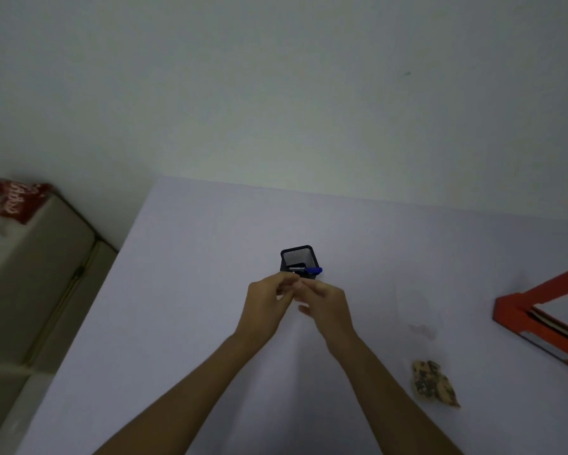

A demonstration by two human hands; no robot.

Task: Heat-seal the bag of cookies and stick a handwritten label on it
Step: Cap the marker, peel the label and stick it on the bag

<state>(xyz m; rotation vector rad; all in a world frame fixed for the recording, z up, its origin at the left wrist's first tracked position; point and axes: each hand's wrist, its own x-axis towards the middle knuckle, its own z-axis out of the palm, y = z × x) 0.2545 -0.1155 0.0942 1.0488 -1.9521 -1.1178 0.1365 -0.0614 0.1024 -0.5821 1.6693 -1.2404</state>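
Note:
A clear bag of cookies (433, 384) lies on the white table (194, 290), to the right of my right forearm. My left hand (267, 303) and my right hand (325, 307) meet fingertip to fingertip at the table's middle. Together they pinch a pen with a blue cap (314, 270), held level just in front of a black mesh pen holder (298, 257). The fingers hide part of the pen. No label shows in this view.
A red heat sealer (538, 310) sits at the table's right edge, partly cut off by the frame. Left of the table stands a beige box (36, 274) with a red packet (15, 200) on top. A pale wall rises behind the table.

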